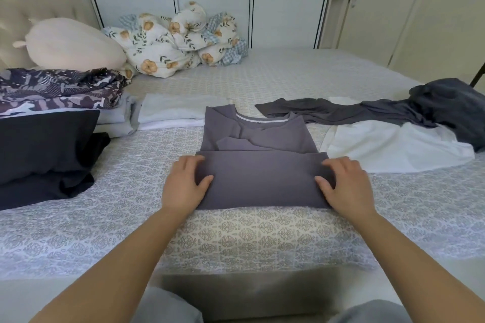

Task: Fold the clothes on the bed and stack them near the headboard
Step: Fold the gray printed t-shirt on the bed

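1. Patterned bedspread (249, 238) fills the frame; the grey shirt (258, 160) lies centre, long axis running away towards the collar.
2. Left hand (185, 187) and right hand (346, 186) grip the folded hem's opposite ends, equally near.

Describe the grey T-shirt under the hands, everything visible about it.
The grey T-shirt is plain, matte, soft-looking knit, with a pale band inside its round neckline. It lies flat on the patterned bedspread, neckline away from the person, sleeves tucked inward, and the bottom part folded up over the body. The left hand grips the left end of that fold, the right hand the right end. Its right edge meets a white garment.
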